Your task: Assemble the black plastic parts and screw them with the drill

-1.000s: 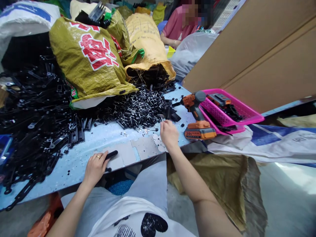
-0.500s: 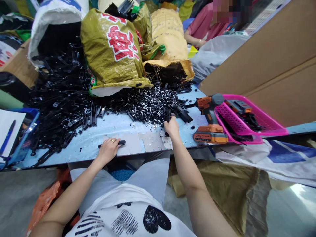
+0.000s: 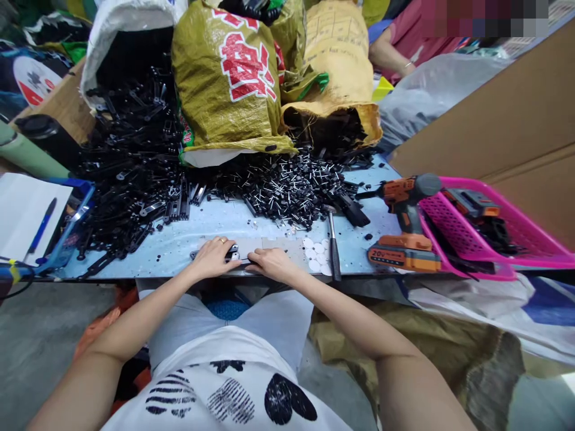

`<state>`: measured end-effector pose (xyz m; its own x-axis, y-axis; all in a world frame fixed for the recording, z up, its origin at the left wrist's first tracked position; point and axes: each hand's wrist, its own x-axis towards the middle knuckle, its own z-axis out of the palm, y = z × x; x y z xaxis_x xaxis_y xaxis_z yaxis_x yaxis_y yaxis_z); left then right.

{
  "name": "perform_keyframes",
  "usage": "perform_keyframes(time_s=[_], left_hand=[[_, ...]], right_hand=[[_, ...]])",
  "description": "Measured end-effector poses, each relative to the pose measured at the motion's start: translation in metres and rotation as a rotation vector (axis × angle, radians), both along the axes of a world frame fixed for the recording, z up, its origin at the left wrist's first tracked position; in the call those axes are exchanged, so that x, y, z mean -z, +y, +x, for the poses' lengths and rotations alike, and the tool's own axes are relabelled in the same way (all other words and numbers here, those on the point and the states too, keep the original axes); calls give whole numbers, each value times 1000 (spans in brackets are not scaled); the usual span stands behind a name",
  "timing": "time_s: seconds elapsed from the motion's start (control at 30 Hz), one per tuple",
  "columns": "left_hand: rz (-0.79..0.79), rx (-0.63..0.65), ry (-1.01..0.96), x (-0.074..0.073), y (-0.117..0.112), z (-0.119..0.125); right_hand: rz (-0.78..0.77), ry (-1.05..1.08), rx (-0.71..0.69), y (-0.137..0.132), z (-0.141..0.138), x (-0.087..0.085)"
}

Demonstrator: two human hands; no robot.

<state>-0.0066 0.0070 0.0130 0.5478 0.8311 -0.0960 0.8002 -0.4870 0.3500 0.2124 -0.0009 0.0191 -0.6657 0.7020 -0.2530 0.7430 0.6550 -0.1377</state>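
My left hand (image 3: 213, 256), with a ring on one finger, rests on a small black plastic part (image 3: 233, 254) at the near edge of the pale blue table (image 3: 215, 224). My right hand (image 3: 269, 263) has come beside it, fingers pinched on the same part. A hammer (image 3: 333, 239) lies just right of my right hand. Behind both hands spreads a heap of small black pins with metal tips (image 3: 287, 185).
A large pile of black plastic strips (image 3: 130, 155) fills the left. Yellow sacks (image 3: 229, 78) stand behind. An orange cordless drill (image 3: 404, 224) and a pink basket (image 3: 489, 227) sit at right. A notepad with a pen (image 3: 31, 218) lies far left. Another person's arm (image 3: 395, 57) is at the back.
My right hand drew back from the pin heap to the black part under my left hand. The hammer now lies on the table where the hand was. The camera view shifted left.
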Motion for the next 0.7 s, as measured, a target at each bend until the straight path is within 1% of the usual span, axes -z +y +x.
perform_keyframes(time_s=[0.1, 0.3, 0.4, 0.6, 0.7], left_hand=[[9, 14, 0, -3, -2, 0], [74, 12, -104, 1, -4, -11], [99, 35, -149, 2, -3, -15], [199, 44, -230, 7, -5, -18], [256, 65, -254, 9, -6, -17]], right_hand=[[24, -19, 8, -2, -2, -7], [163, -43, 17, -17, -11, -26], [196, -49, -2, -21, -16, -33], [217, -58, -31, -13, -18, -41], [223, -59, -83, -6, -18, -44]])
